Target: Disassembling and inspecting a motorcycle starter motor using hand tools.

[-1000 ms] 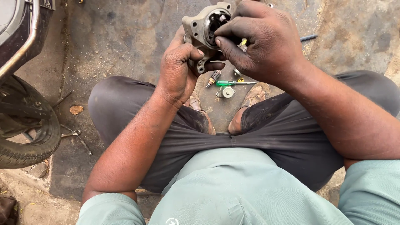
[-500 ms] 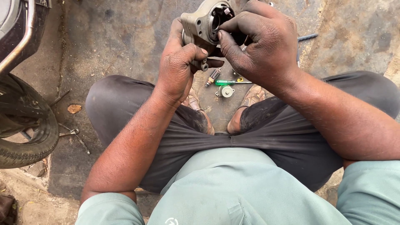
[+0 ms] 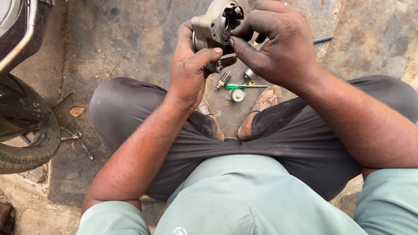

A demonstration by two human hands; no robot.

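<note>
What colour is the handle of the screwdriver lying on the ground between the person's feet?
Green: the screwdriver has a translucent green handle, seen in the head view.

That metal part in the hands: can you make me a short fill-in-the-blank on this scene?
1. The left hand grips a grey ____ part.
2. The right hand puts its fingertips into the part's ____.
3. The screwdriver on the ground has a ____ handle.
4. A rubber ____ stands at the picture's left edge.

Missing: metal; opening; green; tyre

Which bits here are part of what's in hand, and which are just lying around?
In hand: metal housing, gripped by left hand, right hand fingertips at its opening.

Lying about: green-handled screwdriver, small armature, round metal part, tyre, dry leaf.
</note>
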